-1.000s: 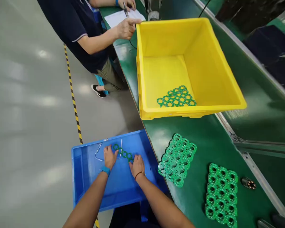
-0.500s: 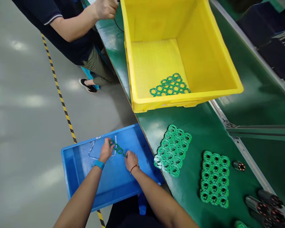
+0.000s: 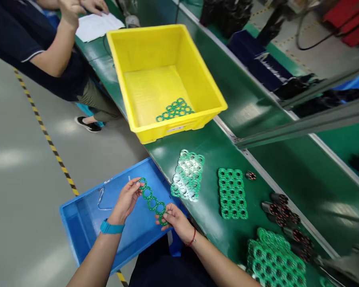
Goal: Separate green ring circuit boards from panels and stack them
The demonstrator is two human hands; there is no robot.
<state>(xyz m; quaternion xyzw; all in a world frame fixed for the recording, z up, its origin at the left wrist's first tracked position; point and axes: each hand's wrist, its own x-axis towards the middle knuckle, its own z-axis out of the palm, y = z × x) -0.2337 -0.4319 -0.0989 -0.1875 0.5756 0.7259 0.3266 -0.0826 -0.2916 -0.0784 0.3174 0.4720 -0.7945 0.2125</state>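
Observation:
Between my hands stretches a strip of green ring-shaped circuit boards (image 3: 152, 203), held above a blue tray (image 3: 86, 239). My left hand (image 3: 128, 199), with a blue band at its wrist, pinches the strip's upper end. At the lower end my right hand (image 3: 175, 220), a red string on its wrist, grips the last ring between thumb and fingers. On the green bench to the right lie a shiny stack of ring boards (image 3: 188, 175) and a second stack (image 3: 232, 193). A clear plastic piece (image 3: 101, 199) rests in the blue tray.
A yellow bin (image 3: 155, 87) holding several ring boards (image 3: 176, 110) stands on the bench (image 3: 209, 215). Larger board stacks (image 3: 275, 259) and several copper-wound cylinders (image 3: 279, 209) sit at right. A co-worker (image 3: 48, 59) stands at upper left beside white paper (image 3: 97, 27).
The view has shifted, showing more of the bench's right side. The strip has turned flatter toward me and shows more of its rings; both hands still hold it.

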